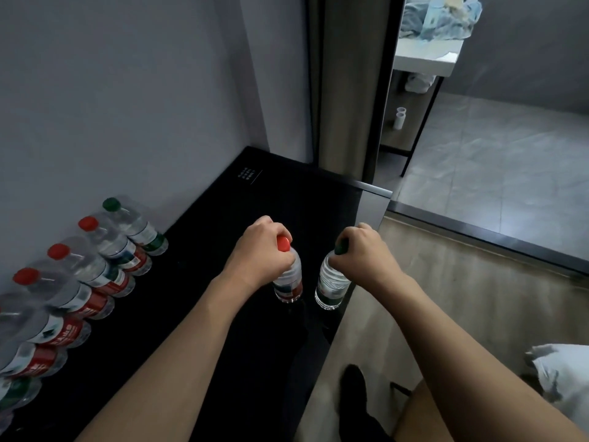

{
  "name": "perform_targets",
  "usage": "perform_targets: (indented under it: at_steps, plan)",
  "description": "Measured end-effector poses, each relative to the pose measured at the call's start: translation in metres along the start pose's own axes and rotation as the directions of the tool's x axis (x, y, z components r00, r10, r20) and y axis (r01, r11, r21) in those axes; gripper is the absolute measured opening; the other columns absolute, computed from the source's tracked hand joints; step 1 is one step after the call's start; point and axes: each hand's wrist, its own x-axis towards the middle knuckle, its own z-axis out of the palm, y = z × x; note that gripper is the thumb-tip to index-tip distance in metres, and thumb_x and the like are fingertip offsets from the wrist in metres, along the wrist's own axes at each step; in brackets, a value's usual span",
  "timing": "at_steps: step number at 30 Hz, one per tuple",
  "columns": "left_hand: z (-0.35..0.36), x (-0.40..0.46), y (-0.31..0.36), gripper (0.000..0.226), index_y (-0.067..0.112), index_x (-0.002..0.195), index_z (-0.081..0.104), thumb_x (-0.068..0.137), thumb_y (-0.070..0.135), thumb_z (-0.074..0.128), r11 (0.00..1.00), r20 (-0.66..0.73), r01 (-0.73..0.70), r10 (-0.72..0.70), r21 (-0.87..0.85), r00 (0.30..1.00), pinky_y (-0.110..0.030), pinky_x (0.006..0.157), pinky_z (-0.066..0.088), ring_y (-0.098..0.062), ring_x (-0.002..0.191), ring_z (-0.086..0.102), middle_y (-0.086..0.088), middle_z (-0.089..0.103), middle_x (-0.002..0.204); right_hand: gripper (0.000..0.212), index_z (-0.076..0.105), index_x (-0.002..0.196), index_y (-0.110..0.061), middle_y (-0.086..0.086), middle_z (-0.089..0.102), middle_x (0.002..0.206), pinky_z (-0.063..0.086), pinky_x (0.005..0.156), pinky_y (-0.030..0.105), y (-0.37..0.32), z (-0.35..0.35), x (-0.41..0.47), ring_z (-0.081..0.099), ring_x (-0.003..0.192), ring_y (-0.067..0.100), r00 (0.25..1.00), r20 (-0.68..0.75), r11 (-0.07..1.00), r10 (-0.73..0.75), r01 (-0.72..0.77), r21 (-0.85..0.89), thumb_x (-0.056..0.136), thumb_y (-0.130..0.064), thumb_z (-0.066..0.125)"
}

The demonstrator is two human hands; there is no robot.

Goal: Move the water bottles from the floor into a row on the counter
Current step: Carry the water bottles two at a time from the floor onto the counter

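Two water bottles are in hand over the black counter (pixel 223 314). The red-capped bottle (pixel 288 275) hangs from the left hand (pixel 259 250), whose fingers curl round its neck just under the cap. The green-capped bottle (pixel 331 285) hangs from the right hand (pixel 366 253), gripped the same way at the neck. Both bottles are upright, long axis vertical, caps up, bases toward the counter top. The green one sits right at the counter's front edge. Whether either base touches the surface or hovers just above it is hard to tell from this angle. The hands are apart, side by side, each clamped on its own bottle.

The row of bottles (pixel 79 282) already stands along the wall (pixel 127 90) at the counter's back left, all upright, red caps mostly, with a green cap (pixel 111 204) at the far end. The row runs from near the camera away toward the corner.

Key relation: the row's open far end lies to the left of both hands and a bit beyond them. The left hand is the nearer one, so its bottle probably goes there first, next to the green-capped end bottle. Both need to stay vertical and shift left toward the wall.

Beyond: tiled floor (pixel 494 154) past a dark threshold (pixel 478 231), a wooden floor (pixel 446 298) at right, and a white cloth (pixel 557 368) at the lower right.
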Motion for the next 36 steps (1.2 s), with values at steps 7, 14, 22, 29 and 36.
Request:
perform_targets:
  at_steps: [7, 14, 22, 29, 36]
  plan:
    - [0.027, 0.089, 0.026, 0.018, 0.025, 0.095, 0.067, 0.077, 0.026, 0.067, 0.993, 0.014, 0.118, -0.118, 0.007, 0.993, -0.019, 0.065, 0.045, -0.008, 0.088, 0.055, 0.012, 0.051, 0.099, 0.014, 0.058, 0.079, -0.021, -0.005, 0.043, 0.089, 0.036, 0.057, 0.022, 0.037, -0.029, 0.089, 0.052, 0.075, 0.018, 0.997, 0.071, 0.999, -0.042, 0.041, 0.018, 0.073, -0.022, 0.070]
    - [0.022, 0.161, 0.036, 0.020, 0.026, 0.095, 0.066, 0.076, 0.028, 0.066, 0.993, -0.010, 0.115, -0.115, 0.002, 0.993, -0.021, 0.064, 0.044, -0.007, 0.085, 0.054, 0.013, 0.049, 0.097, 0.016, 0.059, 0.081, -0.022, -0.003, 0.045, 0.091, 0.039, 0.066, 0.027, 0.039, -0.051, 0.166, 0.052, 0.082, 0.019, 0.993, 0.103, 0.998, -0.058, 0.057, 0.012, 0.071, -0.022, 0.071]
    - [0.028, 0.228, 0.026, 0.021, 0.025, 0.095, 0.067, 0.074, 0.028, 0.066, 0.995, -0.044, 0.093, -0.094, -0.027, 0.995, -0.028, 0.071, 0.051, -0.010, 0.085, 0.055, 0.012, 0.049, 0.097, 0.017, 0.062, 0.085, -0.018, -0.006, 0.043, 0.086, 0.037, 0.065, 0.025, 0.039, -0.050, 0.236, 0.050, 0.079, 0.017, 0.993, 0.084, 0.997, -0.083, 0.083, 0.001, 0.071, -0.022, 0.071]
    - [0.039, 0.279, 0.040, 0.018, 0.023, 0.092, 0.069, 0.074, 0.026, 0.067, 0.966, -0.084, 0.246, -0.252, -0.077, 0.964, -0.023, 0.070, 0.050, -0.006, 0.082, 0.056, 0.011, 0.052, 0.095, 0.014, 0.061, 0.082, -0.020, -0.005, 0.044, 0.088, 0.040, 0.063, 0.027, 0.047, -0.060, 0.307, 0.054, 0.077, 0.019, 0.963, 0.213, 0.986, -0.167, 0.168, 0.015, 0.072, -0.022, 0.071]
    - [0.037, 0.320, 0.057, 0.017, 0.022, 0.094, 0.069, 0.076, 0.021, 0.069, 0.930, -0.112, 0.359, -0.366, -0.072, 0.924, -0.023, 0.068, 0.049, -0.007, 0.082, 0.055, 0.011, 0.050, 0.096, 0.020, 0.061, 0.090, -0.015, -0.002, 0.044, 0.094, 0.041, 0.058, 0.024, 0.047, -0.076, 0.365, 0.054, 0.077, 0.021, 0.909, 0.305, 0.957, -0.284, 0.288, 0.033, 0.074, -0.020, 0.072]
